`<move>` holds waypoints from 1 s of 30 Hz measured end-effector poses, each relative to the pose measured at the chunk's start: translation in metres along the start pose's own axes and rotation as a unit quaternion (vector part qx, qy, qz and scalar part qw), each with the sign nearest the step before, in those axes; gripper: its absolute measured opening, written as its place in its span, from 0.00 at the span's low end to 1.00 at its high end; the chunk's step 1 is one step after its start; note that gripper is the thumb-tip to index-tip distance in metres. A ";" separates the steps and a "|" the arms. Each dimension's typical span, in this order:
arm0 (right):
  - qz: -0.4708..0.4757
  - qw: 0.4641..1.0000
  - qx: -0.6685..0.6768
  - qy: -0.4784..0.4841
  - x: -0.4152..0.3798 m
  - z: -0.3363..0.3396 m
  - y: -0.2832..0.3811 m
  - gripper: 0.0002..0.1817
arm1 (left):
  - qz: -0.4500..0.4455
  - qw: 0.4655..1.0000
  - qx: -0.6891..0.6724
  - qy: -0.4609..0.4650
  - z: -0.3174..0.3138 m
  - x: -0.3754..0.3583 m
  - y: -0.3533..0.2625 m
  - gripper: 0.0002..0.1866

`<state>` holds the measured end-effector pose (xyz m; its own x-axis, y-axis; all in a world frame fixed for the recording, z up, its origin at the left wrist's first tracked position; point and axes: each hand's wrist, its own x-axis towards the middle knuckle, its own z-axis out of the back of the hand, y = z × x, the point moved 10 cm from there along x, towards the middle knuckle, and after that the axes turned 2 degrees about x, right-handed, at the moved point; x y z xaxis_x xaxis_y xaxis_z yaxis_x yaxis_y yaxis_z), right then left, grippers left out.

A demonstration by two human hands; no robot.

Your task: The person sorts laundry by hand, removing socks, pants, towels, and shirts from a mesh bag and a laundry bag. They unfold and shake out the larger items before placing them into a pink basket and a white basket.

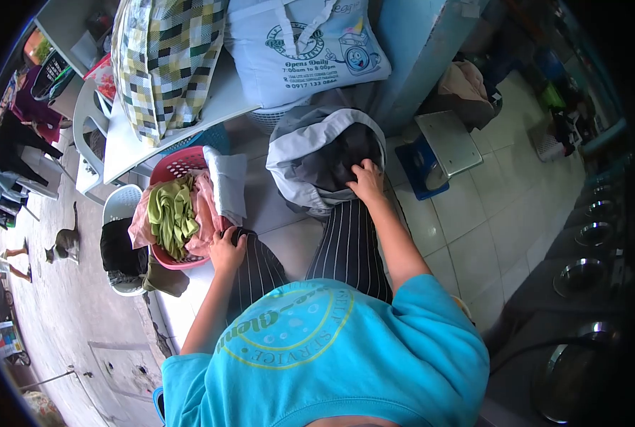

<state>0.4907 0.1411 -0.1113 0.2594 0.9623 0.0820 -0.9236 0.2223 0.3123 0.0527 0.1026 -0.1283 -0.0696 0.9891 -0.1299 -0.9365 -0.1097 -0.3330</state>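
My right hand (366,182) reaches into the mouth of a grey cloth laundry bag (289,153), its fingers and thumb closing on dark cloth (342,153) inside. The bag stands just beyond my knees with its rim folded outward. My left hand (227,249) lies on my striped trouser leg, fingers apart, right beside a pink laundry basket (159,171). In that basket are a green garment (173,213) and pink cloth (203,206). White cloth (226,186) hangs over its right side. The dark cloth's full shape is hidden in the bag.
A white basket (122,206) with dark clothes stands left of the pink one. A checked bag (164,71) and a printed white bag (310,57) rest on the white table (225,99). A platform scale (449,142) is at right. A cat (65,244) is outside.
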 end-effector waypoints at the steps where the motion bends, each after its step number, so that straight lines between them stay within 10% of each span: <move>1: 0.006 1.000 0.002 -0.010 -0.001 0.006 0.004 0.21 | -0.004 1.000 0.000 0.001 -0.001 0.000 -0.001 0.23; 7: 0.127 0.938 0.218 -0.236 -0.045 0.099 0.072 0.12 | -0.005 1.000 0.012 -0.014 -0.002 0.000 0.000 0.23; 9: 0.179 0.909 0.320 -0.200 -0.077 0.110 0.115 0.11 | -0.111 0.975 -0.183 -0.067 0.002 0.005 -0.006 0.26; 11: 0.275 0.896 0.325 -0.129 -0.112 0.114 0.165 0.13 | -0.140 0.894 -0.426 0.014 -0.003 0.010 -0.034 0.29; 14: 0.422 0.893 0.156 -0.005 -0.158 0.074 0.224 0.12 | -0.039 0.616 -0.740 0.268 -0.001 -0.020 -0.135 0.31; 16: 0.436 0.880 0.141 0.123 -0.175 0.026 0.223 0.11 | 0.021 0.800 -0.549 0.242 -0.010 -0.017 -0.137 0.22; 20: 0.319 0.891 0.304 0.109 -0.134 0.054 0.198 0.11 | 0.013 0.761 -0.613 0.214 -0.033 0.001 -0.120 0.12; 23: 0.213 0.895 0.351 -0.173 -0.096 0.094 0.153 0.05 | -0.068 0.757 -0.619 0.199 0.003 -0.013 -0.132 0.10; 27: 0.143 0.953 0.217 -0.154 -0.057 0.060 0.130 0.23 | -0.105 0.722 -0.650 0.212 0.036 -0.027 -0.129 0.12; 30: -0.001 0.962 0.240 0.126 -0.047 0.007 0.122 0.39 | -0.110 0.673 -0.701 0.210 0.061 -0.038 -0.129 0.12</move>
<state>0.3680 0.1220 -0.0705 0.1271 0.9830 -0.1326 -0.6702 0.1837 0.7191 0.1554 0.0853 -0.0237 0.3965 0.9138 -0.0876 0.3565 -0.2412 -0.9026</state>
